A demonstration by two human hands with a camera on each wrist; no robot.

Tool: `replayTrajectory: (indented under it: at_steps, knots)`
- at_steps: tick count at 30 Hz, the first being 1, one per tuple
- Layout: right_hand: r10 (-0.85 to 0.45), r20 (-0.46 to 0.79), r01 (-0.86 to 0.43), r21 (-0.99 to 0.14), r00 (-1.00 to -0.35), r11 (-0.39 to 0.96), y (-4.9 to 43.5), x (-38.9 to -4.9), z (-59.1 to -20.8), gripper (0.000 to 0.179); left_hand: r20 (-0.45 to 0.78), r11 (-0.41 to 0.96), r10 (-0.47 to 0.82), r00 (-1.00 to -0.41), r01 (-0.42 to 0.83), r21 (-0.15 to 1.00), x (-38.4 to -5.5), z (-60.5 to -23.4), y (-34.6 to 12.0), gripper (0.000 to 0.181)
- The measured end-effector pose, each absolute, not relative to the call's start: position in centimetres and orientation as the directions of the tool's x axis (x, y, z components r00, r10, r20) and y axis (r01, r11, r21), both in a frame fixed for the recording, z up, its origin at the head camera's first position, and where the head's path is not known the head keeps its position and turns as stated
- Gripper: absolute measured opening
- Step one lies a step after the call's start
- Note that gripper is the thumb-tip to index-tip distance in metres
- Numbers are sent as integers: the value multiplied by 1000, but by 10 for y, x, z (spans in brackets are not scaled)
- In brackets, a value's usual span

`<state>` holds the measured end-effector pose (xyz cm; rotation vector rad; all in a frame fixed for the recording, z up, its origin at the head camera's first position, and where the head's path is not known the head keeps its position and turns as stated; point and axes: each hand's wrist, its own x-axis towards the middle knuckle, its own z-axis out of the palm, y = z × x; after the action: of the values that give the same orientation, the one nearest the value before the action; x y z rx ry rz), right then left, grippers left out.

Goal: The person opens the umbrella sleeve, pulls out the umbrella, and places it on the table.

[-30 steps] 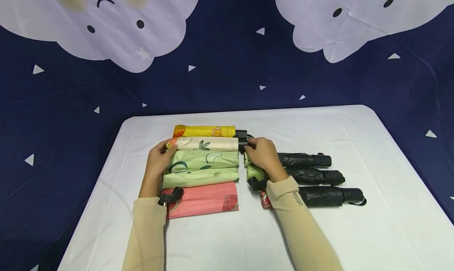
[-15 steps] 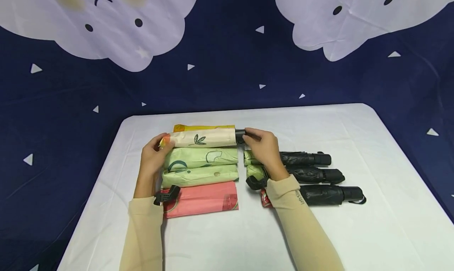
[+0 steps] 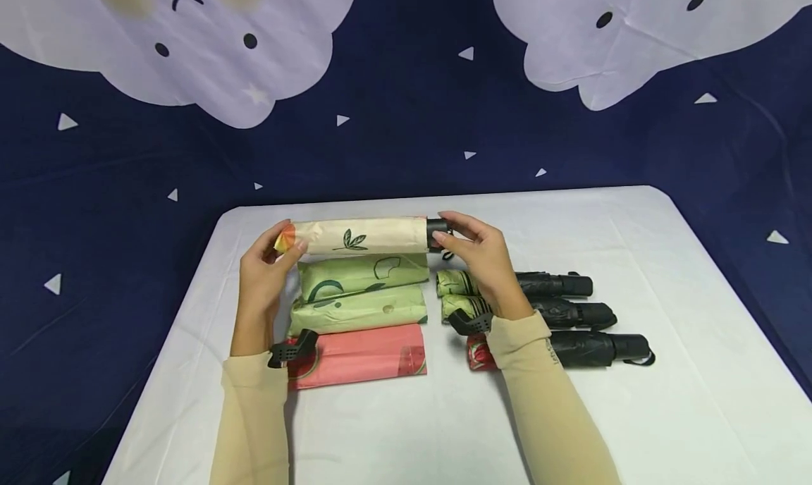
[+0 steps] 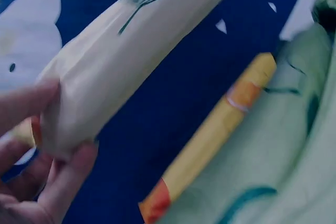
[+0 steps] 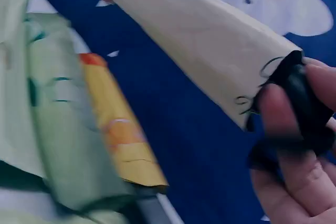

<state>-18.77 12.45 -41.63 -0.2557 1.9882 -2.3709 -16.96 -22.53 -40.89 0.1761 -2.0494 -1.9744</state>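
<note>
A folded umbrella (image 3: 374, 235) in a cream sleeve with a leaf print is held level above the table. My left hand (image 3: 265, 263) grips its orange-tipped end between thumb and fingers, as the left wrist view also shows. At the other end my right hand (image 3: 482, 259) pinches the black handle (image 3: 436, 235), from which a dark strap loop hangs. Behind and below, a yellow umbrella (image 4: 220, 135) shows in both wrist views; the cream umbrella hides it in the head view. Nearest in front lie two pale green sleeves (image 3: 361, 312).
A pink sleeve with a watermelon print (image 3: 374, 354) lies nearest me on the white table (image 3: 380, 436). Right of it are three folded black umbrellas (image 3: 580, 349) with green or red ends, partly behind my right forearm. A dark blue cloth (image 3: 419, 139) with clouds hangs behind.
Both hands have lifted the cream umbrella off the row and brought it upward in view, now covering the yellow one. The hands have spread slightly apart.
</note>
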Motion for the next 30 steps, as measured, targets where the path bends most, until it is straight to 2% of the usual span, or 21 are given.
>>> replayTrajectory:
  at_steps: [5, 9, 15, 21, 27, 30]
  knots:
    - [-224, 179, -141, -975, -958, -174, 149, -183, -399, 41, 219, -173, -132, -967, 240, 955, -163, -396, -223, 45]
    - [-285, 205, -179, -977, -936, -114, 165, -178, -387, 39, 279, -260, 10, -960, 267, 928, -157, -388, -222, 43]
    - [-329, 193, -178, -981, -924, -75, 186, -168, -375, 43, 305, -231, 163, -938, 264, 936, -149, -380, -216, 48]
    - [-318, 168, -169, -985, -933, -27, 224, -149, -362, 48, 256, -99, 308, -916, 237, 966, -145, -376, -192, 54]
    - [-285, 166, -190, -980, -944, 60, 251, -136, -358, 49, 198, -52, 358, -913, 192, 980, -147, -383, -167, 51]
    - [-285, 161, -189, -979, -945, 73, 255, -134, -358, 50, 200, -80, 359, -912, 183, 980, -147, -385, -163, 51]
